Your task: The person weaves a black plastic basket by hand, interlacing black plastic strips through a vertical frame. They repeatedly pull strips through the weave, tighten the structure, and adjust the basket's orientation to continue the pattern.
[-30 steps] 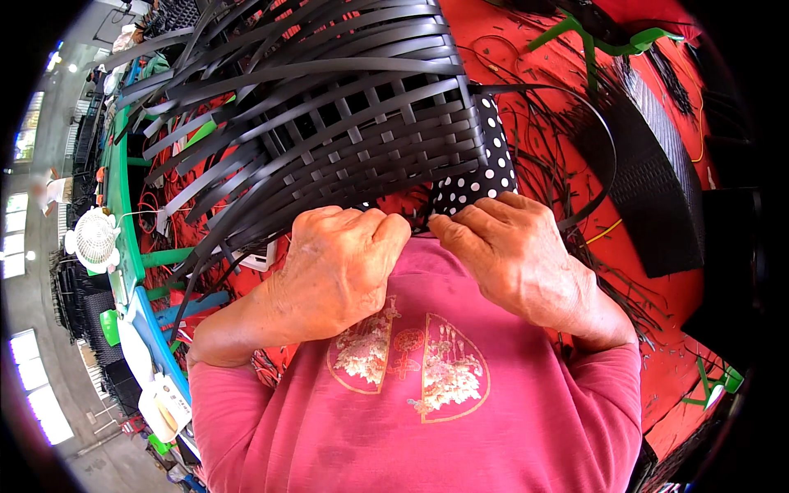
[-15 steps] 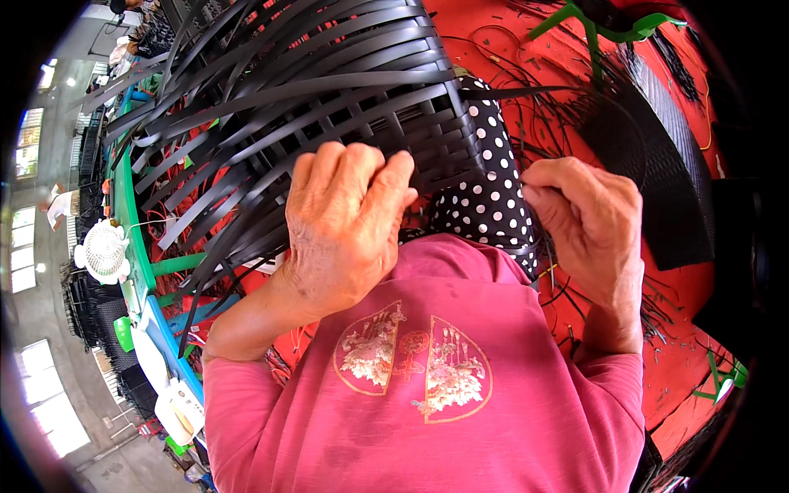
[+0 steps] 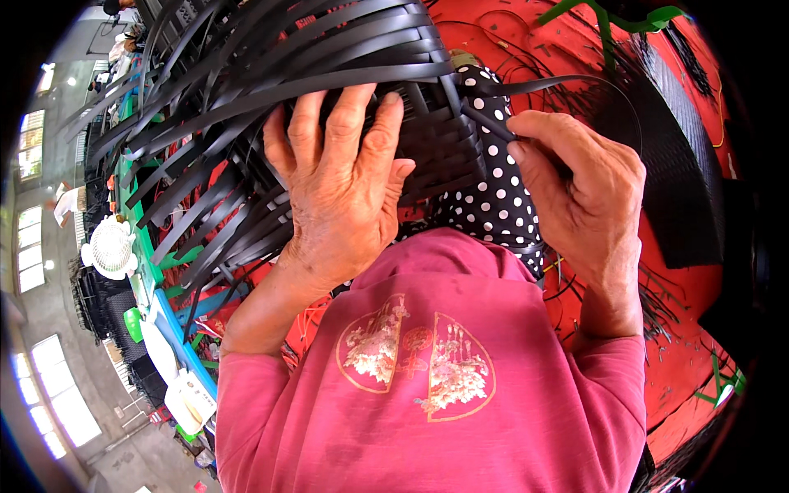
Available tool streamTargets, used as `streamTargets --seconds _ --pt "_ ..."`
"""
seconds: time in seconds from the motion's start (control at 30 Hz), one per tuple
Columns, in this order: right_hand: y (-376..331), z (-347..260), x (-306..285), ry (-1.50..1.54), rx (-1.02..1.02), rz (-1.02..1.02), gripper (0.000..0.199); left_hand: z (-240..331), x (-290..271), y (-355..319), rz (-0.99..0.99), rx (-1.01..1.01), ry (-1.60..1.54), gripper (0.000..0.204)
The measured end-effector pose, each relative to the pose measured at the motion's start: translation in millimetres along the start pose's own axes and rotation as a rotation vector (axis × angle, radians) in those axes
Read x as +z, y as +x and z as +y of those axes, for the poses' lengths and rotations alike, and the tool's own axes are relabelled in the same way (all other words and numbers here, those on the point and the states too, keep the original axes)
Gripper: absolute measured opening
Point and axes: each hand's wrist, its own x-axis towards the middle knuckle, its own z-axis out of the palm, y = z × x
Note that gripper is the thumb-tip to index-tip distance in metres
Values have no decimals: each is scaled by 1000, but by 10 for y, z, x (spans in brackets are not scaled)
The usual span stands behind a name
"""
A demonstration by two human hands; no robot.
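A half-woven panel of flat black strips (image 3: 431,123) lies over my lap, its tightly plaited edge towards my right and long loose strips (image 3: 205,172) fanning out to the left. My left hand (image 3: 341,177) rests spread on the weave, fingertips on or just under a long strip that crosses it. At the right edge of the panel, my right hand (image 3: 579,172) pinches a black strip (image 3: 491,123) between thumb and forefinger. Another strip end (image 3: 567,80) curves out to the right above that hand. The weave under my left palm is hidden.
Red sheeting (image 3: 682,312) strewn with black strip scraps covers the floor. A curved black woven piece (image 3: 666,181) lies at the right, near a green frame (image 3: 608,25). On the left stand a white fan (image 3: 109,248) and a green-edged table (image 3: 136,205).
My left hand has moved up and its fingers have spread onto the weave. My right hand has risen and shifted slightly left, with a strip now showing in its pinch.
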Motion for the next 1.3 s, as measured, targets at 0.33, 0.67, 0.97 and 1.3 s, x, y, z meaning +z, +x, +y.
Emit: streamTargets --seconds 0.33,0.67,0.97,1.3 --pt "103 49 43 -48 -96 -39 14 29 81 95 -39 -41 33 41" --pt "405 188 130 -90 -163 -175 10 26 278 238 215 -117 -210 19" --pt "230 -61 49 -68 -295 214 22 84 22 42 429 -461 -781 10" --pt "202 -140 518 481 -161 -138 19 56 -374 -248 162 -402 -1123 8"
